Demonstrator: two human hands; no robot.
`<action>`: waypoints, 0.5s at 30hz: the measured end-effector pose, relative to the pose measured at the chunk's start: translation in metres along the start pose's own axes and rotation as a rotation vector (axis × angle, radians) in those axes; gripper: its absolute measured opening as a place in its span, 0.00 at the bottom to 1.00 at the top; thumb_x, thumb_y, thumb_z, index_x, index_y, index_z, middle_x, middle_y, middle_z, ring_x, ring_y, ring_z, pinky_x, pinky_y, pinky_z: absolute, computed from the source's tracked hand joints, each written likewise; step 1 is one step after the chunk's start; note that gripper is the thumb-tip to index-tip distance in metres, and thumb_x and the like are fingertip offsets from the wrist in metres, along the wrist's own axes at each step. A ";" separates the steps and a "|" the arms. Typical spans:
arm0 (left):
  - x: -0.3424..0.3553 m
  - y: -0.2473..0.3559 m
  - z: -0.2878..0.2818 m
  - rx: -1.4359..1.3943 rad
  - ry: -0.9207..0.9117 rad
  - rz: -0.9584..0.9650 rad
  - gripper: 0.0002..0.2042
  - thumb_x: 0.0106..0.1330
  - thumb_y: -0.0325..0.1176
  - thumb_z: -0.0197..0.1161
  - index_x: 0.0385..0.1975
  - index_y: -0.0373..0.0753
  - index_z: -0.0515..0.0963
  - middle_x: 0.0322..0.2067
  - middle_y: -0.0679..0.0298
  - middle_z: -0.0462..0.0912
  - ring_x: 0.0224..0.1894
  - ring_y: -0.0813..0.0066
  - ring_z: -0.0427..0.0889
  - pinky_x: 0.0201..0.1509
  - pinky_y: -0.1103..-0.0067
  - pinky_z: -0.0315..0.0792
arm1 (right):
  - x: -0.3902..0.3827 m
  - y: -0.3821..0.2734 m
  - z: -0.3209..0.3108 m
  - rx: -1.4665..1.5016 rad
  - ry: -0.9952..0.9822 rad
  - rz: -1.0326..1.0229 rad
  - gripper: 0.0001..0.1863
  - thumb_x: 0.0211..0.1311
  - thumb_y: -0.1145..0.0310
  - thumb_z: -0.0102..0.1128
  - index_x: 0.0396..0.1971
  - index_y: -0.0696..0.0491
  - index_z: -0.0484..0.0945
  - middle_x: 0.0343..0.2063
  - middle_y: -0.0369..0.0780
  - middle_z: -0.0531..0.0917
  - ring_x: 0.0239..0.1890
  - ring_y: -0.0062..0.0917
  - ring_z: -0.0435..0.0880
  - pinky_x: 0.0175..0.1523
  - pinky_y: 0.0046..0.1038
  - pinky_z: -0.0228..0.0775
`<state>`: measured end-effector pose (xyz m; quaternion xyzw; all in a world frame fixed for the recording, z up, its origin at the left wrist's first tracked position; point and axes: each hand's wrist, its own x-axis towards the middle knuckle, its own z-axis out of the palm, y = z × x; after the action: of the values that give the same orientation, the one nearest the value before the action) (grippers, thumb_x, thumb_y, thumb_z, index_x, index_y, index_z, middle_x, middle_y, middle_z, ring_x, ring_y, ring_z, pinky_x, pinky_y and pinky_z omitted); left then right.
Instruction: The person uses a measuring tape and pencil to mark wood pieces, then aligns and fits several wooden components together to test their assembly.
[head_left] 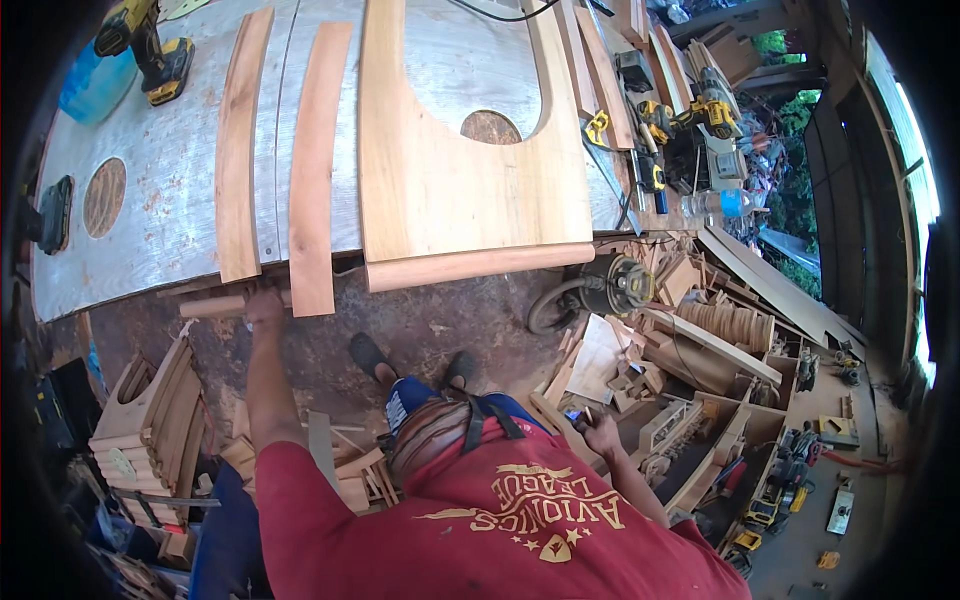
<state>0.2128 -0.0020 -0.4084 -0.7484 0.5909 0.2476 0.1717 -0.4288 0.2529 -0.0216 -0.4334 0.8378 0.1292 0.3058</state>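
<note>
One table stood with scrap wood at its near right. On it: cutout panel, then two strips to the left, right one overhanging the near edge. Rod showed just off that edge, left hand on it, couldn't tell how far fingers closed. Right hand was by the scrap wood, fingers bent, couldn't tell if holding anything
</note>
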 end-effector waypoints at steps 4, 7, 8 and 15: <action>0.005 0.002 -0.001 0.044 0.152 0.061 0.18 0.73 0.39 0.51 0.55 0.45 0.83 0.62 0.60 0.78 0.73 0.56 0.64 0.79 0.57 0.50 | 0.001 0.004 0.003 0.008 0.018 -0.002 0.20 0.59 0.54 0.68 0.40 0.56 0.84 0.39 0.53 0.86 0.45 0.48 0.86 0.51 0.42 0.76; -0.005 0.011 -0.011 0.050 0.310 0.110 0.19 0.73 0.41 0.51 0.57 0.40 0.80 0.58 0.56 0.80 0.71 0.52 0.66 0.78 0.54 0.52 | 0.001 0.003 0.004 0.016 0.007 0.039 0.21 0.60 0.53 0.68 0.42 0.57 0.84 0.39 0.54 0.86 0.45 0.48 0.86 0.51 0.42 0.76; -0.015 0.019 -0.019 -0.055 0.402 0.183 0.21 0.74 0.43 0.51 0.59 0.38 0.78 0.58 0.51 0.79 0.70 0.49 0.66 0.77 0.52 0.53 | 0.001 0.002 0.003 0.013 -0.006 0.077 0.22 0.60 0.53 0.67 0.44 0.58 0.84 0.40 0.55 0.87 0.46 0.48 0.87 0.52 0.42 0.76; -0.144 0.082 -0.036 -0.738 0.805 -0.070 0.30 0.62 0.31 0.69 0.64 0.29 0.68 0.61 0.40 0.68 0.66 0.38 0.64 0.72 0.53 0.58 | 0.045 0.041 0.023 0.238 0.144 -0.019 0.18 0.59 0.59 0.69 0.41 0.59 0.85 0.34 0.54 0.87 0.39 0.44 0.89 0.47 0.39 0.78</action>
<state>0.1131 0.0733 -0.2937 -0.8139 0.4584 0.1267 -0.3338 -0.4720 0.2593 -0.0694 -0.4102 0.8629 -0.0055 0.2952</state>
